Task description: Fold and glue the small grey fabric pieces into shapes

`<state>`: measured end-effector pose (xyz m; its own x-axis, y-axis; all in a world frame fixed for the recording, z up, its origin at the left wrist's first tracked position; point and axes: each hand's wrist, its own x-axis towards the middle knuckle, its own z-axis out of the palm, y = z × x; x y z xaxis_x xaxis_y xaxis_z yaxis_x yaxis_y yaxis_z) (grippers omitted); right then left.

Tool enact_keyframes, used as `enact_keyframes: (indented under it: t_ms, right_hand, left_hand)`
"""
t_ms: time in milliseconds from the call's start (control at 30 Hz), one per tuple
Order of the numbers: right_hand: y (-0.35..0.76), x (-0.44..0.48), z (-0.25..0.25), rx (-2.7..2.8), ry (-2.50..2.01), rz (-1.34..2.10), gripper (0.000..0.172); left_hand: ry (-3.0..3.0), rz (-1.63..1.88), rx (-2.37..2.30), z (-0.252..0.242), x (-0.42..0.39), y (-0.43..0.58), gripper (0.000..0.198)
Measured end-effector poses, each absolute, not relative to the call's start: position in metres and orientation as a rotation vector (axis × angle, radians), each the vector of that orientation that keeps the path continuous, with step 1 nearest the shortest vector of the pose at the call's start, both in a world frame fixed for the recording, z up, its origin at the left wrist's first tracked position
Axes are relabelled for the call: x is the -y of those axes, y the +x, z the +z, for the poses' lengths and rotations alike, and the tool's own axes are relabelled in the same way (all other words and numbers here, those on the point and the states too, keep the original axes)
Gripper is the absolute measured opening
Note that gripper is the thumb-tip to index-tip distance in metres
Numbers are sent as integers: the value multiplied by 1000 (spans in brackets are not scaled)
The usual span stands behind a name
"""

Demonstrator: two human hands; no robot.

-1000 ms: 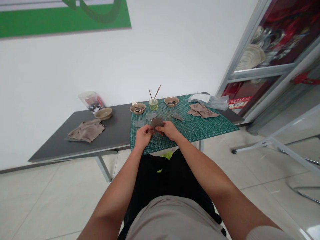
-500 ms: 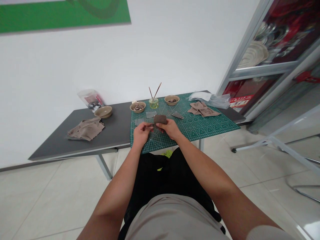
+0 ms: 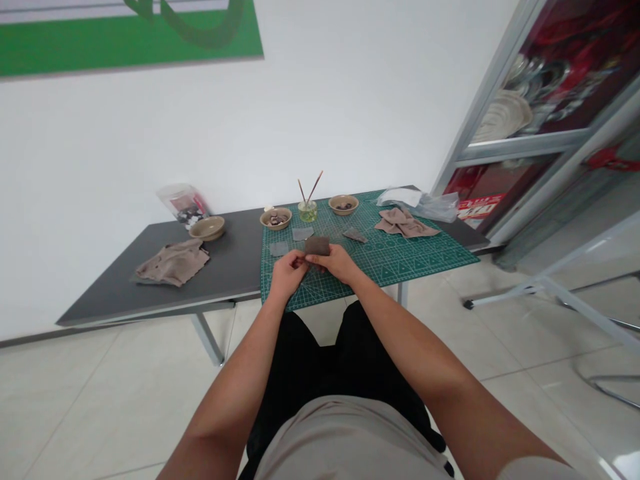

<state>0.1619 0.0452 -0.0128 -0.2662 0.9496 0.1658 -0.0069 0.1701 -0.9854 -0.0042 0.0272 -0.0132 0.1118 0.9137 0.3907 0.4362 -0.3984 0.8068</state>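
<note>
My right hand (image 3: 343, 263) grips a small, flat, brown rectangular piece (image 3: 317, 246), thumb laid across its lower edge; its material cannot be made out. At the piece's lower left corner my left hand (image 3: 289, 272) has its fingers pinched together, and whatever lies between them is hidden. Both hands hover over the green cutting mat (image 3: 390, 257). Just beyond them are two clear plastic pieces (image 3: 303, 233) (image 3: 279, 249). A small clear packet with dark contents (image 3: 355, 235) lies to the right of the brown piece.
Behind stand a glass jar (image 3: 307, 212) with two thin sticks, and two bowls (image 3: 276, 219) (image 3: 343, 204) with small dark pieces. Brown cloths (image 3: 406, 223) (image 3: 174, 262) lie at either side. Another bowl (image 3: 207, 229) and a clear container (image 3: 183, 203) are left; plastic bags (image 3: 423, 202) are right.
The brown piece has shifted slightly left and down in the view and turned a little. My left fingers have drawn in closer to its lower left corner.
</note>
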Motion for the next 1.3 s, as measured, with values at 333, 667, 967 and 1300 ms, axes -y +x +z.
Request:
enact_keyframes:
  t_ms: [333, 667, 967, 1300]
  right_hand:
    - [164, -51, -19, 1534, -947, 1307, 46]
    - [162, -49, -18, 1539, -984, 1279, 38]
    - [160, -46, -17, 1412, -970, 1289, 42]
    - [161, -46, -17, 1511, -956, 1248, 37]
  left_hand:
    - [1982, 1177, -1421, -9, -24, -1, 8]
    - [2085, 1171, -1487, -12, -25, 0, 10]
    - [1967, 1220, -1432, -10, -23, -1, 7]
    - [2063, 1224, -1489, -10, -22, 0, 14]
